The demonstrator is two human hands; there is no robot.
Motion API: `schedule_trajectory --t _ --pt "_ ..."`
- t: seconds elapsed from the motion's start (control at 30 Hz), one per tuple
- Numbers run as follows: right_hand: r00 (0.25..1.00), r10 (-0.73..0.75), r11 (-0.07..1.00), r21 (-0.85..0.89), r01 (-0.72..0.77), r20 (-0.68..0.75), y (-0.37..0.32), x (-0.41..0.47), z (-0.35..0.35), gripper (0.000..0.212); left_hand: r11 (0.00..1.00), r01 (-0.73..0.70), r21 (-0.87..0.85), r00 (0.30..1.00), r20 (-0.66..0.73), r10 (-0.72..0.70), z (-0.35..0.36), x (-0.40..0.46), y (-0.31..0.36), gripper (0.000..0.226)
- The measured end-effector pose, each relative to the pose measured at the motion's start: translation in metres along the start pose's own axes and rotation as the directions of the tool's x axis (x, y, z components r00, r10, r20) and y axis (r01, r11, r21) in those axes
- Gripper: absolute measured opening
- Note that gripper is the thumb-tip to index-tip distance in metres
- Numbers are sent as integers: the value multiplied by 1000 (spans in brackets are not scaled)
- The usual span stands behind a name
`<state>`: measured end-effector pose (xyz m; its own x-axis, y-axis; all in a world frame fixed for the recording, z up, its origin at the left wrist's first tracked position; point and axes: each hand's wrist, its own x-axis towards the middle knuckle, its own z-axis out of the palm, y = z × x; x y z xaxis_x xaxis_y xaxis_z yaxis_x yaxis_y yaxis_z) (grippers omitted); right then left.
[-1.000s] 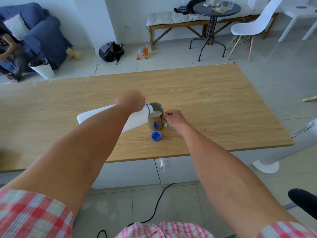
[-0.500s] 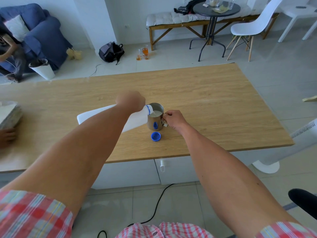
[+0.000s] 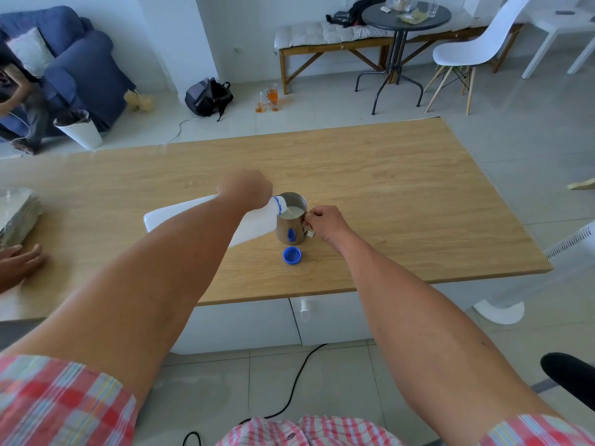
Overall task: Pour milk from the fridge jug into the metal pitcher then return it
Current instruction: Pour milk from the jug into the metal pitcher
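I am tipping the white plastic milk jug in my left hand over the steel pitcher on the wooden bench, my right hand pinching its handle; nothing has shifted but a stranger's hand arriving, so pouring is continuing.

Light: bright, even daylight.
Shadows: soft, faint under the wooden table.
Distortion: wide-angle bowing at edges.
Blur: plaid sleeves smeared, nearest the camera.

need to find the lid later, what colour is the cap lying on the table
Blue; the cap lies on the wooden table just in front of the metal pitcher, clearest in the head view.
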<state>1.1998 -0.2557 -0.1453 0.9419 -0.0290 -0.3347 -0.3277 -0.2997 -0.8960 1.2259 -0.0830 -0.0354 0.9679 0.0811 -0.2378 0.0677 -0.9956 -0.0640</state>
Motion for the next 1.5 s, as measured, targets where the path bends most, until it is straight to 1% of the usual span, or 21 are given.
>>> schedule_trajectory --t 0.57,1.5 --pt "1000 -11 999 -34 11 5 0 0 -1 27 1000 -9 19 1000 0 9 0 2 0 26" --pt "1000 -22 999 -24 22 8 4 6 1 23 1000 -8 21 1000 0 8 -1 3 3 25"
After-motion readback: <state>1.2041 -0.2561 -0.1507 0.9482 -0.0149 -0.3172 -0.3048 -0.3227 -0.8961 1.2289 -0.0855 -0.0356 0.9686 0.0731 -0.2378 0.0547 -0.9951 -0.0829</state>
